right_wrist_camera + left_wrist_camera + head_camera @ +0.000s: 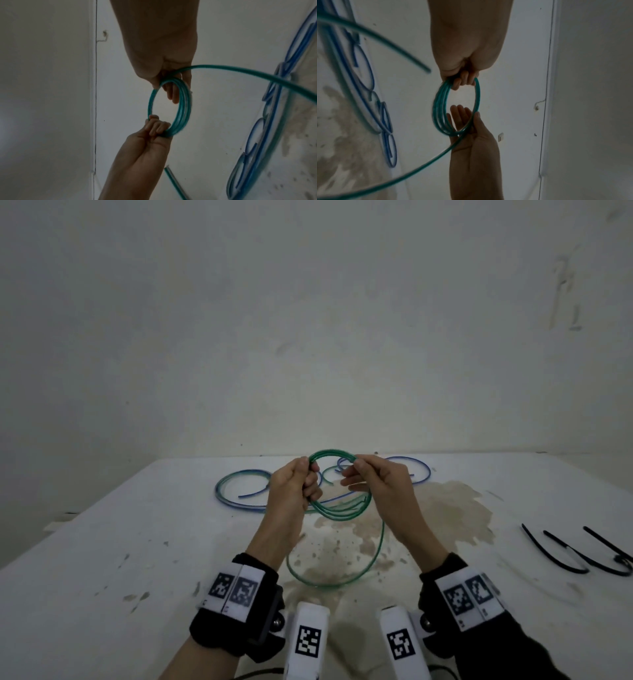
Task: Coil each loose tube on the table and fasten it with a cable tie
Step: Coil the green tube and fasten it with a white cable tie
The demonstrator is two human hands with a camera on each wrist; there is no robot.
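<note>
My left hand point(297, 484) grips the green tube point(337, 510) coil above the table point(137, 542); my right hand point(376, 484) seems to pinch its far side, other fingers loosely extended.

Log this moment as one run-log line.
stage: coiling | left hand: grips green tube coil | right hand: pinches coil | cable ties: untouched

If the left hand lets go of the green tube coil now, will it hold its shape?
Probably not: the green tube looks springy, its loops already fanning apart below the left hand. The uncoiled tail arcs freely, so semi-stiff, not limp. The right hand alone likely couldn't keep the loops together.
</note>
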